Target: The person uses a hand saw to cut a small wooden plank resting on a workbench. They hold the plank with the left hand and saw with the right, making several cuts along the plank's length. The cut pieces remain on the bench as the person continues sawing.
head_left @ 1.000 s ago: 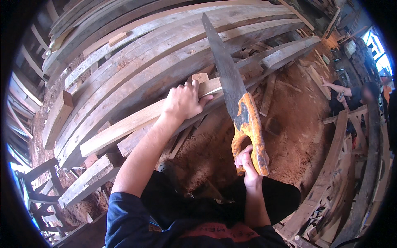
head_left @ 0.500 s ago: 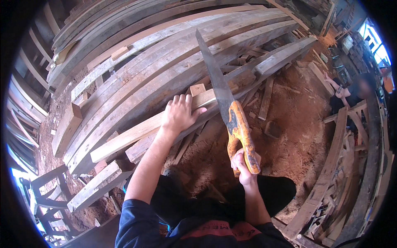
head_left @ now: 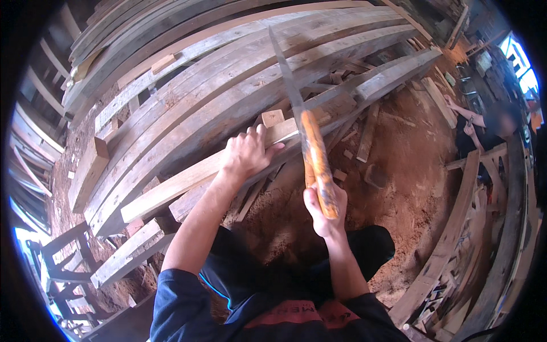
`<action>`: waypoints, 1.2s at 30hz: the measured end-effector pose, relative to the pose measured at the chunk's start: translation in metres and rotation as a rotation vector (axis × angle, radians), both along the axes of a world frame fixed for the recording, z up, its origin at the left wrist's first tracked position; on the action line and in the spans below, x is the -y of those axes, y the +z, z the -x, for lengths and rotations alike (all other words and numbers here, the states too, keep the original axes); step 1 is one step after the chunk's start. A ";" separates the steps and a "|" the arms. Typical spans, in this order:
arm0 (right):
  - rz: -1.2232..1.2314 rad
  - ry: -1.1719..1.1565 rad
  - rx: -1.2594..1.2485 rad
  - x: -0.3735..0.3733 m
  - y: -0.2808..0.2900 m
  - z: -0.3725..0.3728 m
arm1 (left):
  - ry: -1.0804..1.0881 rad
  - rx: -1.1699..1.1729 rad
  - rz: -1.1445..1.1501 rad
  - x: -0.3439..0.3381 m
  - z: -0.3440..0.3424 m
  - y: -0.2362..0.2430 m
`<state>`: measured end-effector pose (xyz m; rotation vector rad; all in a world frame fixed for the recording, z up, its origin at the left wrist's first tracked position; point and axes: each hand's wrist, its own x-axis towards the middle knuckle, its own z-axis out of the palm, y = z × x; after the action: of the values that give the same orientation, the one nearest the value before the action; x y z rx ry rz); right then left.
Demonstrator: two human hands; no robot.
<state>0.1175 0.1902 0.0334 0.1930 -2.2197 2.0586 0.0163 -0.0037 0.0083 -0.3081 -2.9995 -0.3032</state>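
Observation:
My left hand (head_left: 248,151) grips a pale wooden bar (head_left: 168,194) lying on weathered timber, its fingers curled over the bar beside a small wood block (head_left: 272,118). My right hand (head_left: 326,208) is wrapped round the worn yellow handle of a hand saw (head_left: 313,154). The saw points away from me, blade nearly edge-on, crossing the bar just right of my left hand; whether the teeth touch the wood I cannot tell.
Stacked long, grey timbers (head_left: 188,85) fill the far side and upper left. Loose offcuts lie on the reddish, sawdust-covered ground (head_left: 399,171). At the right, a co-worker (head_left: 481,131) sits or crouches among boards. More planks (head_left: 444,239) lie along my right side.
My right hand and the saw handle have moved forward and to the left, and the saw has rolled from showing its flat side to edge-on. My left hand remains on the bar.

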 end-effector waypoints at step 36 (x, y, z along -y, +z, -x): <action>0.025 0.021 -0.104 -0.008 -0.018 0.000 | -0.051 0.017 -0.022 -0.001 -0.002 0.001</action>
<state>0.1174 0.1986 0.0158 0.3141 -2.1395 2.0359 0.0187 -0.0032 0.0088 -0.3824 -3.0061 -0.3443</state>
